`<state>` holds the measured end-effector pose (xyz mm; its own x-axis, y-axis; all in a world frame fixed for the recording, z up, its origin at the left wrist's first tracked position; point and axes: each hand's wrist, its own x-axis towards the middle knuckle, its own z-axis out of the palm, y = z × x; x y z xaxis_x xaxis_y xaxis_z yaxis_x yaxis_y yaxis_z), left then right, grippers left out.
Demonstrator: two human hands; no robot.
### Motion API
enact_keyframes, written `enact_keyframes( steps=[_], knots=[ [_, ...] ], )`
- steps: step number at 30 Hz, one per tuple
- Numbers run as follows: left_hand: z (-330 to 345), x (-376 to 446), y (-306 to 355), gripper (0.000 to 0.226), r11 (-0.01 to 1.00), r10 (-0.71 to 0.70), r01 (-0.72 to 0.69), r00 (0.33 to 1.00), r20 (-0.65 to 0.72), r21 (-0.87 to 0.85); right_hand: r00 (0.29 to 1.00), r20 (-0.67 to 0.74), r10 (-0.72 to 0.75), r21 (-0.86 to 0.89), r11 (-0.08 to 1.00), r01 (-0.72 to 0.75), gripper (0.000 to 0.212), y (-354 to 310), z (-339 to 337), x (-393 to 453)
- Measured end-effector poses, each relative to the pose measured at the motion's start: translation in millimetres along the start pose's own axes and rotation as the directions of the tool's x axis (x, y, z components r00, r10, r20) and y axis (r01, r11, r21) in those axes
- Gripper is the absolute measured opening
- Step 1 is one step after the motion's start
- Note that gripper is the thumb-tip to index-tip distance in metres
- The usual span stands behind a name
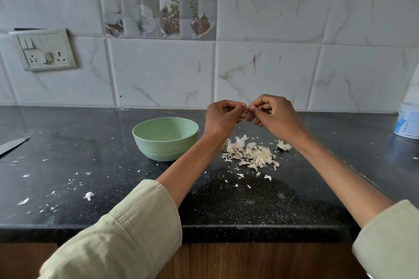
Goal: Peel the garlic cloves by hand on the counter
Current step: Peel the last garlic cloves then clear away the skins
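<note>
We pinch garlic clove [248, 109] between left hand [223, 118] and right hand [273, 115], fingers curled (clove mostly hidden); strip skin over peel pile [251, 154], mid-counter.

A single head-worn camera looks forward and down from just before the counter [90, 165], close above it, facing the tiled wall [272, 63] behind.
</note>
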<state>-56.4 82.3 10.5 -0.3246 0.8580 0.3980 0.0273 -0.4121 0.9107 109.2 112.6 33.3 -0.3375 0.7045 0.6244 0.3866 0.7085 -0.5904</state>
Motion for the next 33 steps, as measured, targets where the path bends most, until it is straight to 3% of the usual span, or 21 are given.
enact_keyframes(
  steps=[7,15,26,33],
  knots=[
    [-0.2,-5.8,1.8,0.010,0.993,0.079,-0.083,0.996,0.052,0.083,0.991,-0.101,-0.088,-0.055,0.995,0.083,0.009,-3.6,-2.9,-2.7],
    [-1.9,-9.1,4.9,0.006,0.954,0.193,-0.202,0.979,0.063,0.223,0.987,-0.099,-0.127,-0.099,0.988,0.117,0.012,-4.1,-4.8,-4.9],
    [-11.9,-4.9,9.5,0.016,0.988,0.134,-0.145,0.972,0.194,0.043,0.999,0.024,-0.029,0.133,0.991,0.026,0.002,-2.5,-19.9,-0.4],
    [-13.5,-2.5,7.1,0.022,0.980,0.180,-0.195,0.956,0.233,0.043,0.999,0.046,0.008,0.144,0.990,-0.015,0.005,-0.6,-20.5,1.7]
  ],
)
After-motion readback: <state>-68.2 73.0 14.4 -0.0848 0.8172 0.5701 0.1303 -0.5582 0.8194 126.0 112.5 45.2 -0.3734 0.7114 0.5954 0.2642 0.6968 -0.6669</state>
